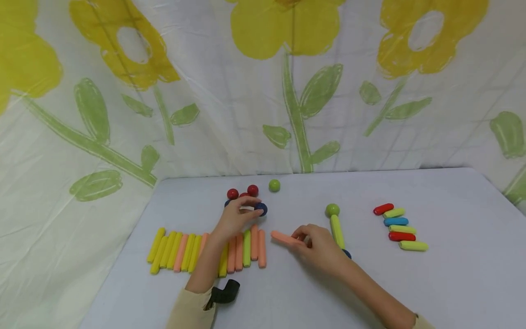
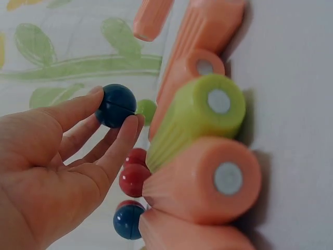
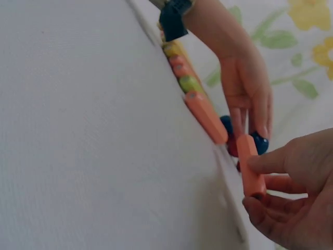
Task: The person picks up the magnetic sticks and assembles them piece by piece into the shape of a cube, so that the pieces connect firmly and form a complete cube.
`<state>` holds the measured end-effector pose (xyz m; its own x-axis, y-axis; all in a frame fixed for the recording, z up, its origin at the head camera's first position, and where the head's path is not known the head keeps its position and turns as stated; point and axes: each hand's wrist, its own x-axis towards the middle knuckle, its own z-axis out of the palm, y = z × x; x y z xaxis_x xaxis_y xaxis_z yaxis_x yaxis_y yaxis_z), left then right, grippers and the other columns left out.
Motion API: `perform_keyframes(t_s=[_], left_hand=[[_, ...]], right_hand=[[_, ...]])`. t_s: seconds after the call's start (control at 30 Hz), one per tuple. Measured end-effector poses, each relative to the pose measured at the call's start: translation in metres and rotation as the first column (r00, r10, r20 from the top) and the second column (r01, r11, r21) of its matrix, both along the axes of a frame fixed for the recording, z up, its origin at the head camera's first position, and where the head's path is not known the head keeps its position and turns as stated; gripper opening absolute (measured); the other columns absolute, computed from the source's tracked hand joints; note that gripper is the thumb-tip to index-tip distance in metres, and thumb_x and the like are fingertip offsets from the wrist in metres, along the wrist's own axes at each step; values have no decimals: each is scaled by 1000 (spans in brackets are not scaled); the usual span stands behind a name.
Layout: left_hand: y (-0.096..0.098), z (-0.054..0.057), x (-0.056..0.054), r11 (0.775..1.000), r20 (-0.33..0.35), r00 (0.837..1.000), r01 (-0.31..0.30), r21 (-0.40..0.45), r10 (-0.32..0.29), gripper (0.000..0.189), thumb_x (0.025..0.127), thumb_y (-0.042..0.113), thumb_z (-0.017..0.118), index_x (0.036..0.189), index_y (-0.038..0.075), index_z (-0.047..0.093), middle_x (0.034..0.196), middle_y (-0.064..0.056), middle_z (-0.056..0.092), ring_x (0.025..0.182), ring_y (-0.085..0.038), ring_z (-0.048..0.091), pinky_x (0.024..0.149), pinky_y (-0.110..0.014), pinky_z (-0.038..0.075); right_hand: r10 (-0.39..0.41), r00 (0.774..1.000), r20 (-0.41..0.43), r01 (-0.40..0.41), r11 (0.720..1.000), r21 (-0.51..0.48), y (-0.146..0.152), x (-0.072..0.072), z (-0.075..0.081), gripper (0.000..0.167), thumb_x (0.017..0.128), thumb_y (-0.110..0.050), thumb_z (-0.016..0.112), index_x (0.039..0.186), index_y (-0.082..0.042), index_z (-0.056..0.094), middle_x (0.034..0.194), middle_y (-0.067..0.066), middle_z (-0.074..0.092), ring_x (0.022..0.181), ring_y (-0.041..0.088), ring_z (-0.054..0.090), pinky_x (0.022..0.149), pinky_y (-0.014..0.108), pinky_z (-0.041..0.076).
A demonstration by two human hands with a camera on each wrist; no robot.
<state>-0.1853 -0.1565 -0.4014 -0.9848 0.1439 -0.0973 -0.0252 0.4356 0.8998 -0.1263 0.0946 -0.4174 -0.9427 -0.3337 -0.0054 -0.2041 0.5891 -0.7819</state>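
Observation:
Between thumb and fingertips, my left hand point(image 1: 233, 223) pinches a dark blue ball point(image 1: 260, 209), also plain in the left wrist view. My right hand point(image 1: 320, 246) grips a salmon-orange rod point(image 1: 283, 238) by its right end; the rod's other end points left. In the right wrist view the orange rod point(image 3: 251, 172) overlaps the blue ball point(image 3: 260, 143). Below my left hand lies a row of yellow, orange and green rods point(image 1: 246, 249), partly hidden by the left forearm. Grey discs show in the ends of several rods in the left wrist view.
Red balls point(image 1: 232, 194), another blue one and a green ball point(image 1: 274, 185) sit behind my left hand. Past my right hand, a yellow-green rod point(image 1: 337, 230) lies between a green ball point(image 1: 332, 210) and a partly hidden blue ball point(image 1: 347, 253). Shorter coloured rods point(image 1: 402, 236) lie farther right. A flowered cloth point(image 1: 222, 128) hangs behind.

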Motion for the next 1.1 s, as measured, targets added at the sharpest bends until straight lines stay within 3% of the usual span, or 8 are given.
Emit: perform_keyframes(t_s=[0.23, 0.6, 0.87, 1.1], left_hand=[[12, 3, 11, 998, 3, 998, 62, 4, -62, 43, 103, 16, 70, 142, 3, 59, 133, -18, 64, 113, -32, 69, 96, -42, 61], [27, 7, 34, 989, -56, 988, 141, -35, -143, 35, 102, 15, 71, 134, 3, 65, 128, -13, 64, 112, -30, 69, 94, -39, 61], [32, 1, 47, 982, -11, 982, 190, 11, -190, 35, 102, 21, 72, 133, 7, 66, 134, -10, 63, 114, -26, 68, 97, -38, 60], [37, 2, 51, 968, 26, 969, 245, 50, -247, 34, 99, 19, 76, 130, 7, 68, 128, -9, 66, 107, -22, 70, 95, -34, 61]], right_hand=[[16, 999, 33, -16, 1000, 6, 22, -2, 8, 12, 96, -7, 77, 108, -7, 76, 93, 0, 68, 71, 13, 56, 60, 23, 50], [54, 997, 62, -57, 997, 58, 48, 3, 23, 15, 95, -13, 79, 109, -9, 75, 96, -1, 71, 65, 13, 56, 56, 24, 51], [97, 995, 6, -97, 991, 96, 58, 6, 22, 15, 95, -18, 81, 107, -11, 77, 94, -4, 72, 58, 10, 52, 52, 24, 47], [110, 994, -12, -108, 989, 98, 62, 6, 18, 15, 94, -16, 81, 108, -11, 77, 96, -4, 73, 59, 10, 50, 52, 24, 45]])
